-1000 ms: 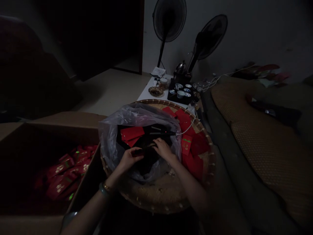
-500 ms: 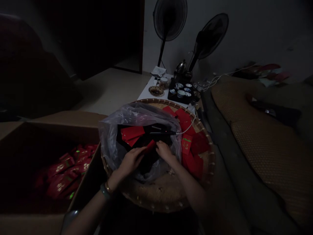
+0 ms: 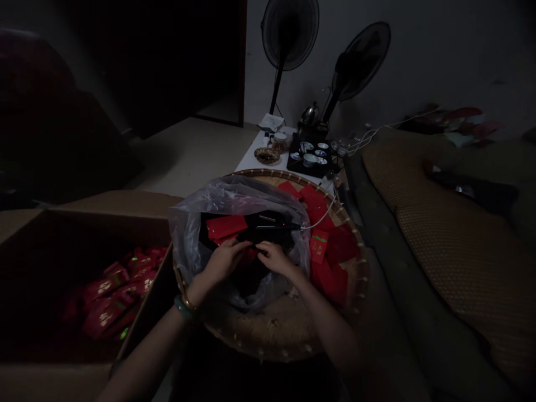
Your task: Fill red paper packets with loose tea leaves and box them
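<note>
Both my hands meet over an open clear plastic bag that lies in a round woven basket tray. My left hand and my right hand are closed on a small red packet between them. Inside the bag lie dark items and another red packet. More red packets are spread on the tray's right side. A thin white cable runs into the bag from the far side.
A cardboard box at my left holds several red packets. Beyond the tray is a low white table with a tea set and a kettle. Two standing fans are at the wall. A woven mat lies to the right.
My hands have moved slightly away from me and closer together inside the bag; the red packet that stuck up between them half a second ago now lies lower under my fingers.
</note>
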Available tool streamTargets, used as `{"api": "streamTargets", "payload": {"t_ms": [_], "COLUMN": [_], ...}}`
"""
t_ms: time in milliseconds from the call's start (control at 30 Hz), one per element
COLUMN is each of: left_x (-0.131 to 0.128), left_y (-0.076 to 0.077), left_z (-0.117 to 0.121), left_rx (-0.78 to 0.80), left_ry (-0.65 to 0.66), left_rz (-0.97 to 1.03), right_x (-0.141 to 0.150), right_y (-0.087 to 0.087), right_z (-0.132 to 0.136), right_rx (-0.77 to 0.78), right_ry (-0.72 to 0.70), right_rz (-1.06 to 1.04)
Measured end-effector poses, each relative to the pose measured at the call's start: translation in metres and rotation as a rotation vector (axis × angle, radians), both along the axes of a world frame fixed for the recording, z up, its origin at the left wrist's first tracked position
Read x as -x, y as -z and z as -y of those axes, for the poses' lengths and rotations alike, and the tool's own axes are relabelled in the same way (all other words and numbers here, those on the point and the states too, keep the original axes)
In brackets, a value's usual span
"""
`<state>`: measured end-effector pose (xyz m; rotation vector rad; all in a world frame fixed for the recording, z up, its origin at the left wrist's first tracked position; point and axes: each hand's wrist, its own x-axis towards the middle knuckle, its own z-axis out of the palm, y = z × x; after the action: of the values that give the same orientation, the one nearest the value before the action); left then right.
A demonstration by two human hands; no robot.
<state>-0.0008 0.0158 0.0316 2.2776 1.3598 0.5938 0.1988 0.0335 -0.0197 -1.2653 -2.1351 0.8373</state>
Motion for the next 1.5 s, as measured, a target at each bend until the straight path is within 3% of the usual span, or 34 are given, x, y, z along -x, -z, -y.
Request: {"api": "streamTargets", "payload": {"t_ms": [167, 333, 500, 700, 833, 933, 1100, 1200, 1333, 1500], "left_x": [0.011, 0.019, 0.021, 0.021, 0.020, 0.018, 0.016, 0.017, 0.018, 0.017], "left_y": [-0.012, -0.022, -0.032, -0.035, -0.029, -0.025, -0.023, -0.022, -0.020, -0.016], "left_z": [0.006, 0.015, 0.021, 0.026, 0.027, 0.028, 0.029, 0.030, 0.031, 0.031], "left_rx": [0.002, 0.069, 0.204, 0.259, 0.229, 0.181, 0.149, 0.144, 0.135, 0.092], "left_ry": [0.014, -0.077, -0.163, -0.241, -0.268, -0.258, -0.242, -0.229, -0.232, -0.236], "left_rz": [0.052, 0.108, 0.079, 0.086, 0.119, 0.148, 0.117, 0.115, 0.139, 0.194], "right_x": [-0.005, -0.007, -0.007, -0.011, -0.009, -0.005, -0.002, 0.002, 0.016, 0.033], "right_y": [-0.006, 0.006, 0.012, 0.005, -0.006, -0.018, -0.035, -0.041, -0.058, -0.081], "right_z": [0.005, 0.002, -0.002, -0.004, -0.001, 0.003, 0.005, 0.007, 0.020, 0.034], "right_rx": [0.021, 0.051, 0.091, 0.103, 0.251, 0.354, 0.124, 0.128, 0.124, 0.006], "right_ry": [-0.094, -0.062, 0.020, 0.100, 0.182, 0.166, 0.198, 0.204, 0.089, -0.011], "right_rz": [0.163, 0.319, 0.311, 0.187, -0.139, -0.299, -0.212, -0.213, -0.303, -0.199]}}
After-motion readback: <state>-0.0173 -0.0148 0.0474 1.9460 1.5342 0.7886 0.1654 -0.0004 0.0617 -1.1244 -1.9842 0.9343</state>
